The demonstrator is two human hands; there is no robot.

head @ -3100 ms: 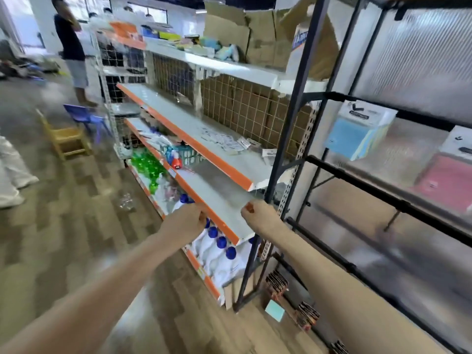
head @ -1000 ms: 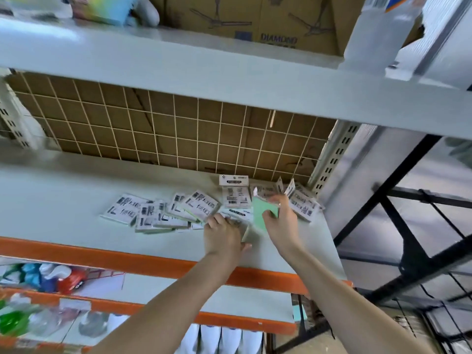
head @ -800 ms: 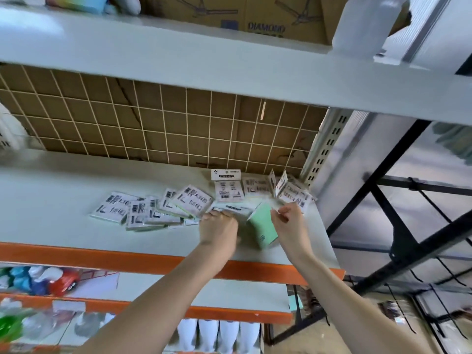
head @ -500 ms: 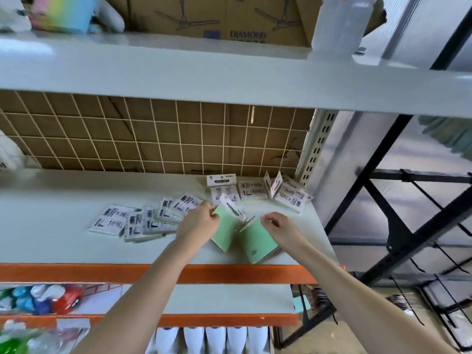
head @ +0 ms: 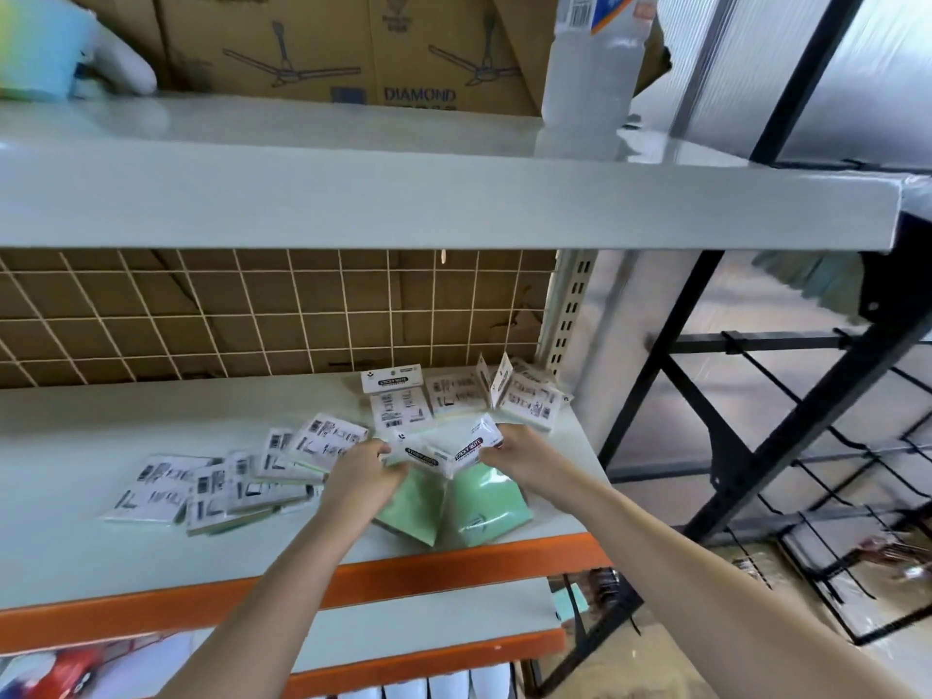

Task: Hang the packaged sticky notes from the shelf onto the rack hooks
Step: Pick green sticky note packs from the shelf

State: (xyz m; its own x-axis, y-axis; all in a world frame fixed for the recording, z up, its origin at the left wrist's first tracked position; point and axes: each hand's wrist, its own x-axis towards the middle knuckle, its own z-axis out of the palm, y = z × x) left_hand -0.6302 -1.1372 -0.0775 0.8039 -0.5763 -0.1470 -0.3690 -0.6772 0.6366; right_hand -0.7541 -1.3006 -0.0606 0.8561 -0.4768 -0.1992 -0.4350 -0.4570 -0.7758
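Both hands were over the front of the shelf [head: 75,496], a pale board with an orange front edge. The left hand [head: 365,479] held the white header card of one green sticky-note pack [head: 411,512], its fingers curled round the card's left end. The right hand [head: 524,459] gripped the header of a second green pack [head: 484,507], fingers and thumb closed on the card's right end. The two packs hung side by side and touched along their inner edges, their headers meeting in a shallow V between the hands. Their lower corners reached down to the shelf near its orange edge; whether they rested on it could not be told.

To the left of the held packs, a loose row of packs [head: 222,489] lay flat on the shelf, overlapping one another with their printed backs up. Behind the held packs, toward the wire grid panel [head: 252,315] at the back of the shelf, more packs [head: 398,401] lay or leaned, one showing a "STICKY NOTE" header. To the right of the shelf stood the black rack [head: 746,446], with thin hooks [head: 857,496] projecting from its lower part. On the upper shelf [head: 353,194] sat cardboard boxes [head: 328,47] printed with ceiling fans and a clear plastic bottle [head: 590,58].
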